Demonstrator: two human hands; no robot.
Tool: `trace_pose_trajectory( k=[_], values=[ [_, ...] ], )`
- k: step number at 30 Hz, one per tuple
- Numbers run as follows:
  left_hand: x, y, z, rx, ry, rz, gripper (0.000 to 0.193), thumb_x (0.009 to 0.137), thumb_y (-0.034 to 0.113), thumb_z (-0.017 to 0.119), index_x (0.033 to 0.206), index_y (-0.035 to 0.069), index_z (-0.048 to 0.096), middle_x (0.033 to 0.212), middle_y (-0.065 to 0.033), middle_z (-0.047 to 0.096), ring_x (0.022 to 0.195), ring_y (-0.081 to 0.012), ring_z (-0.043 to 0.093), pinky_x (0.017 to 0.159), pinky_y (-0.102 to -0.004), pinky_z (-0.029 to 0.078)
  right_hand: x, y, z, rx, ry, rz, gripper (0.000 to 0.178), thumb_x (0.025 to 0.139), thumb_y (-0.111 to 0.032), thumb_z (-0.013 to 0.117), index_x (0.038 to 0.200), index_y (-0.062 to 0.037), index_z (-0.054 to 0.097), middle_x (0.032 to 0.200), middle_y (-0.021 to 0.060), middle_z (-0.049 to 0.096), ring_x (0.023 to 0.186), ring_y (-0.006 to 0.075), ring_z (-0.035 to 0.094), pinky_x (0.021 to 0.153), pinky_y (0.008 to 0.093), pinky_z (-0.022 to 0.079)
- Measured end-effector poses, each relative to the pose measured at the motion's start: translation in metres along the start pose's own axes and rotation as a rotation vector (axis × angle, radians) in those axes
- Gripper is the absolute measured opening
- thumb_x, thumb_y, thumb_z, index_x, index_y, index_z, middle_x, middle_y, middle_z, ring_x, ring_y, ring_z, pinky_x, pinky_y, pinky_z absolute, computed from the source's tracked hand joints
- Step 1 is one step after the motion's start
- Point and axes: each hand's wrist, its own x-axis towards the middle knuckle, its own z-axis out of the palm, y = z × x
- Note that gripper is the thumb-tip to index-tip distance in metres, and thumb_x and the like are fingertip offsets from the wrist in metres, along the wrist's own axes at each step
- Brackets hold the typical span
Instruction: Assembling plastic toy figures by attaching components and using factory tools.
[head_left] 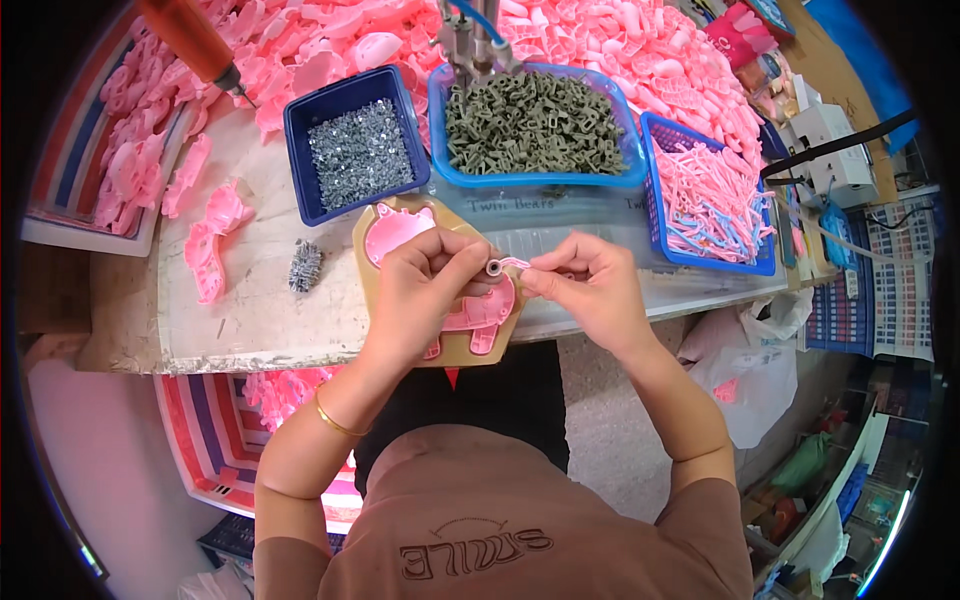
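Observation:
My left hand (430,285) is closed in a pinch, with a small dark-centred ring (494,267) at its fingertips. Facing it, my right hand (595,285) pinches the end of a thin, curved pink-and-white strip (515,262). Ring and strip meet between the hands; how they join is too small to tell. Beneath my left hand lies a tan holding block (372,222) at the table's front edge. Set in its recesses is a pink animal-shaped plastic shell (395,235), partly covered by my left hand.
Behind stand a dark blue bin of small metal pieces (293,150), a blue tray of olive-green plastic parts (637,165) and a blue basket of thin strips (655,215). An orange screwdriver (195,45) hangs upper left. Pink shells (330,40) heap behind; a screw cluster (305,266) lies left.

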Motion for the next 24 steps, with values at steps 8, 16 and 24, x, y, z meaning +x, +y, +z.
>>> trace_pose_trajectory(
  k=[8,16,24],
  values=[
    [-0.003,0.014,-0.018,0.124,-0.186,-0.089,0.022,0.098,0.015,0.063,0.103,-0.006,0.063,0.091,-0.0085,0.069,0.081,-0.0116,0.068,0.074,-0.0251,0.060,0.001,-0.027,0.007,-0.325,-0.186,-0.213,0.016,0.086,-0.008,0.074,0.099,-0.0007,0.070,0.090,0.0092,0.073,0.081,0.0110,0.069,0.070,0.0284,0.055],
    [-0.018,0.024,-0.035,0.335,-0.077,-0.069,0.023,0.100,0.016,0.060,0.111,-0.004,0.065,0.094,-0.0074,0.071,0.075,-0.0102,0.067,0.066,-0.0226,0.056,0.012,-0.019,0.033,-0.811,-0.157,-0.681,0.021,0.076,-0.013,0.078,0.096,-0.0078,0.071,0.087,0.0050,0.064,0.077,0.0261,0.063,0.069,0.0367,0.051],
    [-0.034,0.023,-0.072,0.829,0.194,0.348,0.019,0.100,0.013,0.058,0.108,0.000,0.070,0.094,-0.0037,0.074,0.075,-0.0055,0.062,0.061,-0.0226,0.049,0.025,0.007,0.067,-0.959,-0.195,-0.663,0.015,0.073,-0.019,0.077,0.083,-0.0111,0.068,0.089,0.0013,0.058,0.087,0.0225,0.056,0.073,0.0377,0.040]
  ],
)
